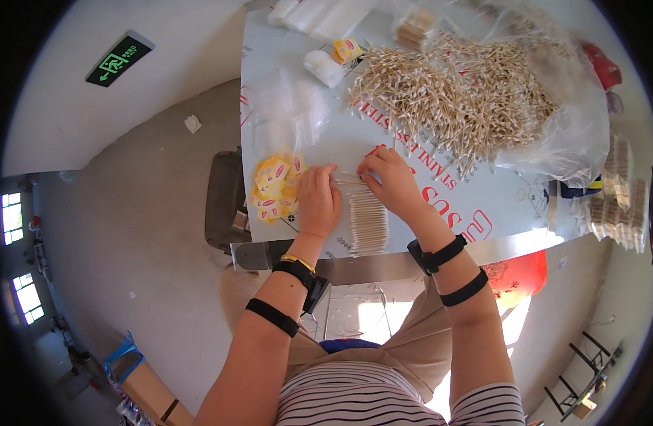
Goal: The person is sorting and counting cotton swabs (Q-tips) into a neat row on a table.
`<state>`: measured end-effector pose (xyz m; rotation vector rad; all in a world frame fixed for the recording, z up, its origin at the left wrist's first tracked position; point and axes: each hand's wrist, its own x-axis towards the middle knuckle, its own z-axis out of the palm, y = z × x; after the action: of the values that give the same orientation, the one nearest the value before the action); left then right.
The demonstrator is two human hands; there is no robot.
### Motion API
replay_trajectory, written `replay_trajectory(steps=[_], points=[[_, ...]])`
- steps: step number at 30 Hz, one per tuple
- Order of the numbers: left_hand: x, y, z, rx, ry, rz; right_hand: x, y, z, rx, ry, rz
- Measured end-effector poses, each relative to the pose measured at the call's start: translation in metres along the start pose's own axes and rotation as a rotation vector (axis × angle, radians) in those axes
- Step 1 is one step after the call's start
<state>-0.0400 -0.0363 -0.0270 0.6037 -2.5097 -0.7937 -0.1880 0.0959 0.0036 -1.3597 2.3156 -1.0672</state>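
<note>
Cotton swabs (369, 226) lie side by side in a neat row near the table's front edge. At the far end of the row, a few loose swabs (349, 179) span the space between my hands. My left hand (319, 200) is closed, its fingertips at the left ends of these swabs. From the other side, my right hand (393, 183) pinches their right ends between thumb and fingers. Left of my left hand lies a pile of yellow and white printed paper slips (273, 186). A large heap of loose cotton swabs (454, 96) spreads over the far right.
Clear plastic bags (287, 110) lie at the left, with a white roll-shaped item (324, 68) beyond them. A big clear bag (568, 142) surrounds the heap's right side. Bundled swab packs (617, 202) stack at the far right. A dark bin (226, 202) stands beside the table's left edge.
</note>
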Motion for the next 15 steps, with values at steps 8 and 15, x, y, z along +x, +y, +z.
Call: replay_trajectory(steps=[8,15], points=[[0.002,0.004,-0.010,-0.079,-0.067,0.034,0.007,0.001,0.010,-0.012,-0.028,-0.020],[0.001,0.001,-0.007,-0.109,0.024,0.021,0.009,-0.006,0.012,-0.041,-0.054,-0.032]])
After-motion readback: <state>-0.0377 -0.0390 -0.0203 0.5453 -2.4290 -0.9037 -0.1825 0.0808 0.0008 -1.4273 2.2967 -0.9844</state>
